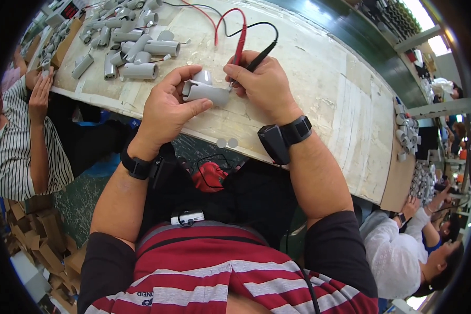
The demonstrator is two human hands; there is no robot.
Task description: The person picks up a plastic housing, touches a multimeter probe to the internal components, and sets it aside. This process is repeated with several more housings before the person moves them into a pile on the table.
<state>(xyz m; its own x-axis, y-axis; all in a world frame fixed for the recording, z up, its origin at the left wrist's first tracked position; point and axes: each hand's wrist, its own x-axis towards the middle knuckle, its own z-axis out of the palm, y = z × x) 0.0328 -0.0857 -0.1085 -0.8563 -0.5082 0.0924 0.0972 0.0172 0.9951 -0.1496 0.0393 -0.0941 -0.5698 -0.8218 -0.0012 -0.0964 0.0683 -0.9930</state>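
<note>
My left hand [165, 107] is closed around a grey plastic tubular housing [210, 95], thumb along its near side and fingers behind it. The housing lies sideways just above the table's near edge, with a notched opening at its left end. My right hand [271, 86] pinches a red test probe [239, 49] and a black test probe [261, 56] together like pens. Their tips point down at the right end of the housing; whether they touch it I cannot tell. Red and black leads curve away from the probes toward the far side.
Many similar grey housings [136, 52] are heaped on the worn white table [319, 104] at the far left. A person in a striped shirt [23, 146] sits at the left, and one in white [395, 251] at the right beside more grey parts [407, 133]. Cardboard pieces [44, 238] lie lower left.
</note>
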